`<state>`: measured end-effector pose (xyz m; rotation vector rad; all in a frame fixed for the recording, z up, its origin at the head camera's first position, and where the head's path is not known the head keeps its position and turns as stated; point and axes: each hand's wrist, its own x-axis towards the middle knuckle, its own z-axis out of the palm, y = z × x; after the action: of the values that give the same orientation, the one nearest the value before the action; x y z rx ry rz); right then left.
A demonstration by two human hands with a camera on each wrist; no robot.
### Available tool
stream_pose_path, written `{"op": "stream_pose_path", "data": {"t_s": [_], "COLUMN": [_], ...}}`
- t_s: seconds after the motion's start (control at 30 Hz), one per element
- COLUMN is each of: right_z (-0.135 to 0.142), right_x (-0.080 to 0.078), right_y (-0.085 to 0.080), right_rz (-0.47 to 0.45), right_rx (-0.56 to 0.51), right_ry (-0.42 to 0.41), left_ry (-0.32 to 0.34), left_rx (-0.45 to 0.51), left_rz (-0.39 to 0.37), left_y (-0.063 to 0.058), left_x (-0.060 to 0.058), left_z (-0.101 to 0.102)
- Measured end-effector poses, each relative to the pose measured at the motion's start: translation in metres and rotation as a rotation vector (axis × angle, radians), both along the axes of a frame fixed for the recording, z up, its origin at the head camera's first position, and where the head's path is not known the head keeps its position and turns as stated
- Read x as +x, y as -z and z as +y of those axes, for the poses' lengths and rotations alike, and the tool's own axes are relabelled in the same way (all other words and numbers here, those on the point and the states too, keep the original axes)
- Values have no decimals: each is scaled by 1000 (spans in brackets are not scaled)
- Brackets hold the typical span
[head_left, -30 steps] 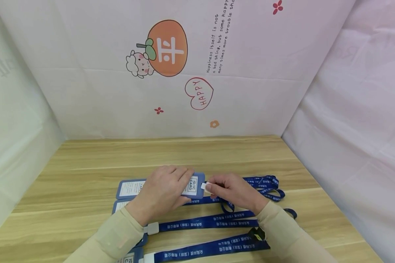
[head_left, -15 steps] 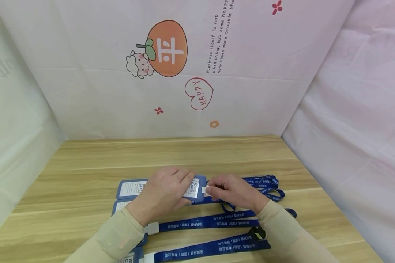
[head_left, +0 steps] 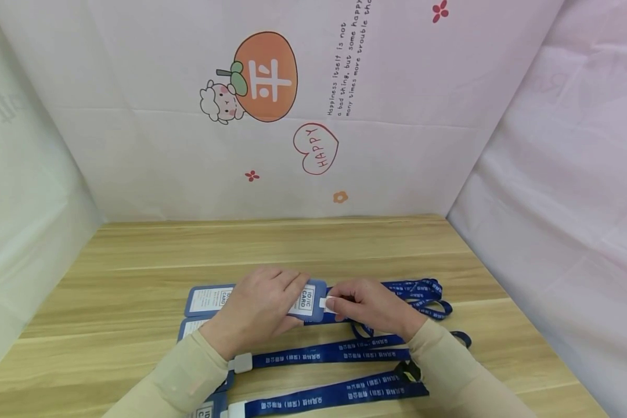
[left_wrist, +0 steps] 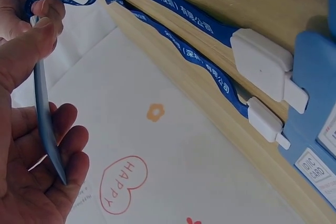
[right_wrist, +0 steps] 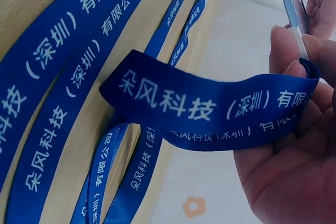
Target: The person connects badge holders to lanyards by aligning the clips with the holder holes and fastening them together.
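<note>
My left hand (head_left: pixel 258 302) grips a blue ID card holder (head_left: pixel 313 284) across its middle, with the printed card facing up. In the left wrist view the card holder (left_wrist: pixel 43 114) appears edge-on between thumb and fingers. To its right, my right hand (head_left: pixel 368 305) pinches the white clip (head_left: pixel 324 303) at the holder's end between thumb and forefinger. A blue lanyard (right_wrist: pixel 210 98) with white lettering runs from that clip and loops out past the right palm. The fingers cover part of the clip.
More card holders (head_left: pixel 205 302) lie in a column at the left of the wooden table (head_left: pixel 271 244), partly behind the left arm. Their blue lanyards (head_left: pixel 313 354) with white clips (head_left: pixel 242 363) stretch rightward beneath both hands. A printed white cloth (head_left: pixel 188 168) stands behind.
The held card holder has tipped and shifted slightly toward me, then stayed nearly still. Both hands keep their hold, moving only a little.
</note>
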<state>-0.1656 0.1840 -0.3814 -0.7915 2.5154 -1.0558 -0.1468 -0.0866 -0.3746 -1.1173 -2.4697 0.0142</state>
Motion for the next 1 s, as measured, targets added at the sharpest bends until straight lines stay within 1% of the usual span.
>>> {"op": "stream_pose_path", "data": {"t_s": [0.13, 0.27, 0.47, 0.57, 0.67, 0.83, 1.0], "right_z": [0, 1, 4, 7, 11, 20, 30], "right_x": [-2, -5, -11, -15, -18, -24, -30], "right_y": [-2, -5, -8, -9, -10, -14, -18], "right_rz": [5, 14, 4, -16, -14, 23, 58], "right_rx": [11, 3, -5, -29, -37, -4, 1], "right_ry": [16, 27, 61, 59, 62, 100, 115], "left_ry": [-18, -33, -41, -45, -65, -96, -112], "left_rx": [17, 47, 81, 88, 94, 112, 118], "left_rz": [-29, -44, -58, -64, -61, -54, -78], "left_y": [0, 0, 0, 0, 1, 2, 1], "left_x": [-1, -5, -10, -12, -15, -19, -22], "left_z": [-2, -4, -6, -7, -10, -16, -23]}}
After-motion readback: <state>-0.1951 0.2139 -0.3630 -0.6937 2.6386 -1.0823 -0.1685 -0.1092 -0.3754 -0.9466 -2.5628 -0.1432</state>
